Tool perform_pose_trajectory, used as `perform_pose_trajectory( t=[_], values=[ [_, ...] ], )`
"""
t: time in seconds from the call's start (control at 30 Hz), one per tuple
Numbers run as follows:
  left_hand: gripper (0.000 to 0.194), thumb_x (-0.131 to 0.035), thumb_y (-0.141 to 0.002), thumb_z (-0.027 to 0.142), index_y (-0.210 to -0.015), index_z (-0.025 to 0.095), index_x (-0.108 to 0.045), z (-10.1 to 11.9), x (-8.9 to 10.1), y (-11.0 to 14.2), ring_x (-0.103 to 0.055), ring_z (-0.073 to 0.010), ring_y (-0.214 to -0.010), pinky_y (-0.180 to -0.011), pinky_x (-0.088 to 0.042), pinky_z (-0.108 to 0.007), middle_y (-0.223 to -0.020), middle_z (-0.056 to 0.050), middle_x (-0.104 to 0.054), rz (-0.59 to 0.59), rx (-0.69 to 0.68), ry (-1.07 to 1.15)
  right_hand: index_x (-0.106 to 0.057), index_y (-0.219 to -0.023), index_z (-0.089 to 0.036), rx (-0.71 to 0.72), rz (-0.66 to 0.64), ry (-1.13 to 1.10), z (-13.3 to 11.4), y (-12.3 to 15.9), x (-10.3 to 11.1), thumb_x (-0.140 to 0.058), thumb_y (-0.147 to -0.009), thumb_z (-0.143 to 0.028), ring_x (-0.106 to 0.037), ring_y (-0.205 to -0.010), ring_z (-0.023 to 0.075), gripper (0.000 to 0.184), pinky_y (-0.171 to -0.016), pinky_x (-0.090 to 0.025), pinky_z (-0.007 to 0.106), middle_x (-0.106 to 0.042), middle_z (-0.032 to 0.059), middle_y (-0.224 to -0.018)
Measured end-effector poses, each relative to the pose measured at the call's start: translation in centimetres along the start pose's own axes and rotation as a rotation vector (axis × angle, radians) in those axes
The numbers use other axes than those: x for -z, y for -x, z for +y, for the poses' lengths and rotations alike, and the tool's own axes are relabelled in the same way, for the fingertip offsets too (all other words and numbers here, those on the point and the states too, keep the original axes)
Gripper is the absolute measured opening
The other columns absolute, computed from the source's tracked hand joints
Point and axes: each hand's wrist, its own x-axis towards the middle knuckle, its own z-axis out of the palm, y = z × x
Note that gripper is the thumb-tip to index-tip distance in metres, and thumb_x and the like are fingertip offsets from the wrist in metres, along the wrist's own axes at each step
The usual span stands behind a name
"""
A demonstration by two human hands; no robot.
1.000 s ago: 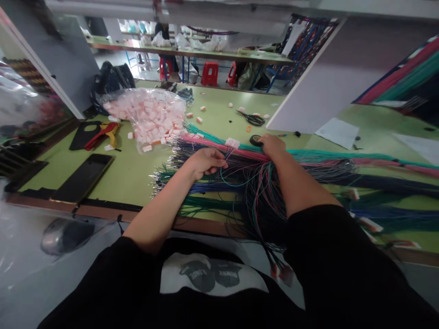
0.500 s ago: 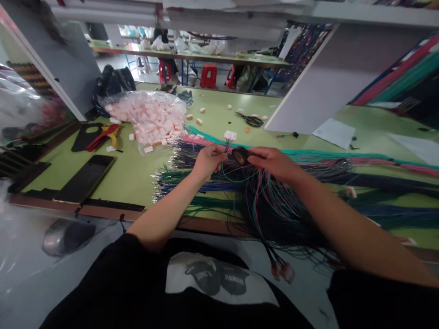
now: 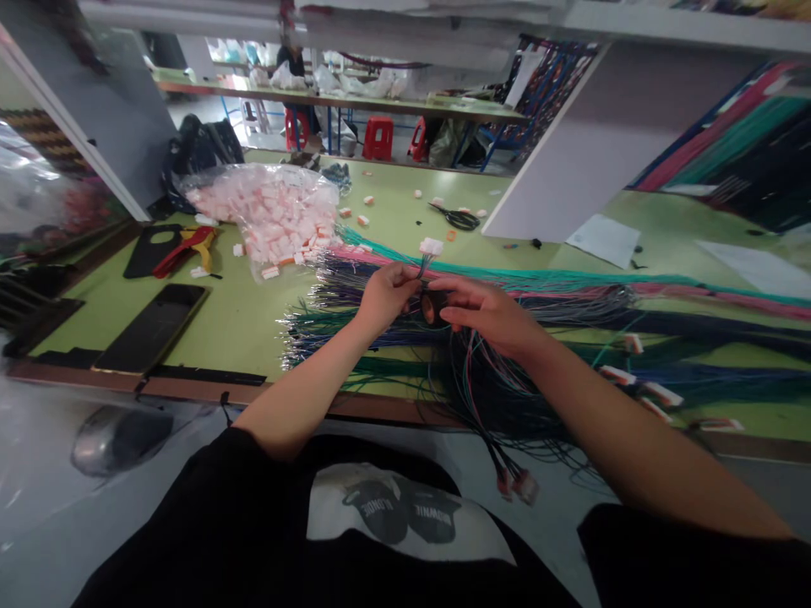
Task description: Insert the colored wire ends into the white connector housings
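Note:
My left hand [image 3: 388,297] pinches a thin bunch of wires [image 3: 424,267] just below a white connector [image 3: 432,247], which stands up above the fingers. Close beside it, my right hand [image 3: 485,312] grips a roll of black tape [image 3: 433,308] between thumb and fingers. The roll sits against the wires by my left fingertips; whether tape is stuck to them I cannot tell. Beneath both hands lie long bundles of teal, pink, grey and blue wires [image 3: 557,283], their metal-tipped ends pointing left. A dark tangle of wires [image 3: 487,380] hangs over the front edge.
A clear bag of white-and-orange connectors [image 3: 272,211] lies at the back left. Nearby are red-and-yellow pliers [image 3: 183,252] and a black phone [image 3: 152,328]. Black scissors [image 3: 457,219] and loose connectors lie behind the wires. A white panel [image 3: 557,152] rises at the back right.
My right hand has lifted the tape roll from the back of the wires and brought it left and towards me, up to my left hand. My left hand keeps its hold on the wires.

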Motion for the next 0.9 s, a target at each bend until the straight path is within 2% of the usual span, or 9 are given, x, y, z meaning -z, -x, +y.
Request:
perform_pose_trajectory(
  t=[0.1,0.23,0.37,0.53,0.67,0.9],
  values=[
    [0.022,-0.057,-0.077,0.001,-0.064,0.017,-0.049,0.1,0.0,0.0,-0.039,-0.0036,-0.034,-0.042,-0.027,-0.018,-0.047,0.01,-0.05,-0.008,-0.004,0.003,-0.062,-0.094,-0.022,-0.005,0.039,-0.036,0.0,0.2,0.0,-0.072,-0.063,-0.027,-0.061,-0.069,0.0149,0.033,-0.059,-0.041,0.027,-0.068,-0.0019,-0.072],
    [0.02,-0.056,-0.077,0.001,-0.066,0.017,-0.05,0.0,-0.1,-0.1,-0.039,-0.0032,-0.034,-0.041,-0.026,-0.018,-0.048,0.01,-0.051,-0.006,-0.003,0.01,-0.062,-0.084,-0.023,0.006,0.063,-0.076,0.2,0.3,-0.2,-0.075,-0.061,-0.028,-0.062,-0.07,0.0155,0.027,-0.069,-0.047,0.032,-0.068,-0.0028,-0.071],
    [0.022,-0.056,-0.078,0.001,-0.064,0.017,-0.049,-0.1,-0.1,-0.1,-0.039,-0.0033,-0.034,-0.041,-0.026,-0.018,-0.045,0.011,-0.048,-0.02,-0.001,0.004,-0.063,-0.076,-0.023,0.035,0.113,-0.058,0.4,0.1,-0.3,-0.074,-0.063,-0.034,-0.062,-0.07,0.0161,0.021,-0.075,-0.048,0.035,-0.067,-0.002,-0.069],
    [0.022,-0.057,-0.079,0.002,-0.066,0.017,-0.049,-0.2,0.0,0.0,-0.039,-0.0024,-0.034,-0.039,-0.024,-0.017,-0.045,0.011,-0.048,-0.042,0.02,0.041,-0.064,-0.068,-0.021,0.087,0.144,0.17,0.7,-0.2,0.3,-0.068,-0.068,-0.036,-0.056,-0.07,0.0152,0.016,-0.077,-0.045,0.034,-0.063,-0.0002,-0.071],
    [0.021,-0.06,-0.079,0.001,-0.068,0.016,-0.051,0.1,0.1,0.0,-0.038,-0.0011,-0.032,-0.037,-0.022,-0.016,-0.048,0.009,-0.053,-0.056,0.115,0.111,-0.064,-0.07,-0.022,0.18,0.176,0.335,0.6,-0.3,0.7,-0.063,-0.073,-0.032,-0.055,-0.075,0.0165,0.011,-0.078,-0.044,0.035,-0.062,0.0011,-0.078],
    [0.024,-0.061,-0.078,-0.002,-0.064,0.016,-0.052,0.8,0.0,0.4,-0.038,-0.0014,-0.031,-0.035,-0.019,-0.018,-0.043,0.008,-0.052,-0.1,0.186,0.084,-0.068,-0.075,-0.025,0.287,0.381,0.418,0.5,-1.2,-1.3,-0.06,-0.081,-0.031,-0.053,-0.075,0.0177,0.012,-0.075,-0.044,0.035,-0.06,0.0025,-0.082]
  ],
)
